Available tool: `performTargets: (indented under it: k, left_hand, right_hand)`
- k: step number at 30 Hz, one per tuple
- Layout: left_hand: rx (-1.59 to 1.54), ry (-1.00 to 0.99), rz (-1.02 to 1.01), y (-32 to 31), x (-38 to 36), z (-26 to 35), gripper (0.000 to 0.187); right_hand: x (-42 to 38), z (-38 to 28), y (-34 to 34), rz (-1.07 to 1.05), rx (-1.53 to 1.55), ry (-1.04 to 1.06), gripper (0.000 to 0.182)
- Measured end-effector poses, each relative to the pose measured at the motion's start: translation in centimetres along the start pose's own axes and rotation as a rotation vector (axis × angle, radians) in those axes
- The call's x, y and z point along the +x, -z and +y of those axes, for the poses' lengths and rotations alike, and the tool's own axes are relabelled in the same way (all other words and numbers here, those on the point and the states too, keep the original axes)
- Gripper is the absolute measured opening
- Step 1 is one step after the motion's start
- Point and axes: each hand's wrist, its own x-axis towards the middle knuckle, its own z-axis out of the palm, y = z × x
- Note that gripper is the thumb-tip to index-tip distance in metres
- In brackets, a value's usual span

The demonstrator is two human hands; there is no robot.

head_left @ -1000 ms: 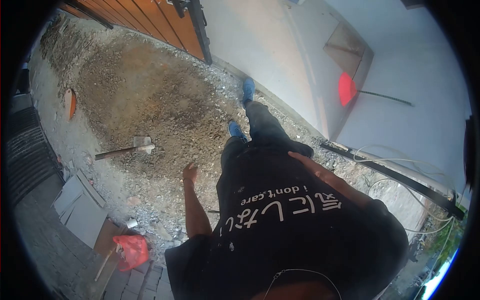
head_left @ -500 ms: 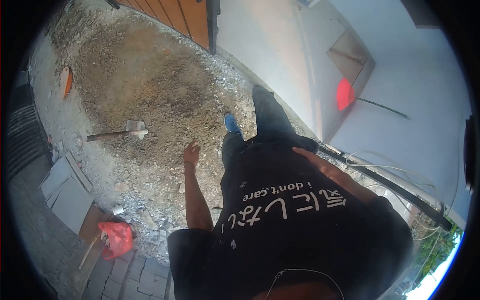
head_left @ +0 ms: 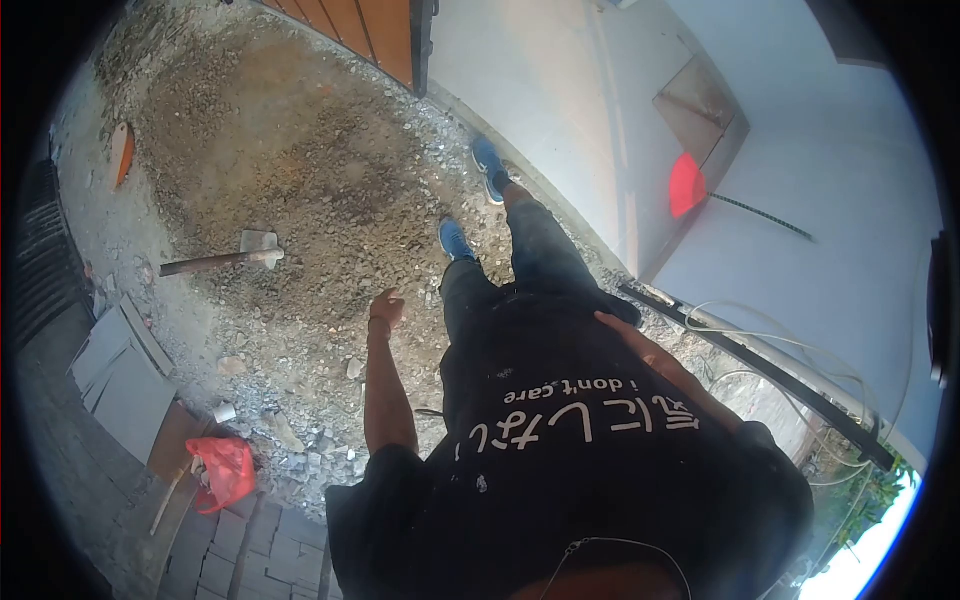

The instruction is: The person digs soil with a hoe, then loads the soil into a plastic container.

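Note:
My left hand (head_left: 388, 307) hangs beside my left thigh above the gravelly ground, its fingers loosely bent and apart with nothing in them. A dark band circles that wrist. At my right side, my right hand (head_left: 617, 326) is close to the hem of my black shirt (head_left: 600, 490); its fingers are mostly hidden. Ahead and left of my left hand, a hoe (head_left: 215, 263) with a wooden handle and a flat metal blade lies on the soil (head_left: 290, 150). Both blue shoes (head_left: 455, 240) stand on rubble.
On the left lie an orange-and-white piece (head_left: 122, 155), pale boards (head_left: 120, 370) and a red plastic bag (head_left: 222, 472). An orange slatted gate (head_left: 350, 35) is ahead. Along the right run a white wall (head_left: 550, 110), a dark rail (head_left: 760, 375), loose cables and a red pan-like thing (head_left: 686, 186) on a thin stick.
My right foot has come into view farther ahead, beside the wall. My left hand has swung slightly, and the surroundings have shifted a little left in view. The hoe still lies on the ground.

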Motion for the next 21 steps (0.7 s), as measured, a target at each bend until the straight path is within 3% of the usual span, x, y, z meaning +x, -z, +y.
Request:
performTargets:
  k: [3,5,7,9,13,15,16,19,21]
  left_hand:
    - [-0.097,-0.077,0.134,1.7,2.3,1.7,0.047]
    - [-0.38,-0.175,0.264,4.0,0.5,4.3,0.043]
    - [-0.434,-0.171,0.29,5.1,-1.9,5.0,0.042]
    - [-0.5,-0.107,0.297,5.1,-3.3,3.7,0.04]
    - [-0.387,0.079,0.17,2.2,-3.0,-2.8,0.041]
    - [-0.069,0.129,-0.014,0.8,-1.5,-5.8,0.046]
    - [-0.053,0.128,-0.026,0.1,-0.5,-7.2,0.046]
    - [-0.058,0.075,-0.133,-0.2,1.3,-7.7,0.048]
    - [0.031,0.171,-0.147,1.0,1.7,-2.6,0.05]
  right_hand:
    - [-0.2,-0.3,-0.3,-0.054,0.008,0.008,0.04]
    - [-1.6,-1.0,-1.4,-0.054,-0.072,0.013,0.041]
    - [-0.7,-1.5,-0.6,-0.065,-0.157,0.027,0.042]
    - [3.4,-0.7,2.4,-0.132,-0.155,-0.097,0.044]
    - [-1.2,-1.0,0.6,-0.095,0.043,-0.029,0.04]
    - [-0.1,-0.3,1.9,-0.079,0.089,-0.065,0.039]
    - [0.2,0.0,2.4,-0.065,0.113,-0.097,0.038]
    - [-0.1,0.4,2.3,-0.014,0.277,-0.11,0.037]
    - [-0.1,0.5,2.6,-0.016,0.311,-0.109,0.037]
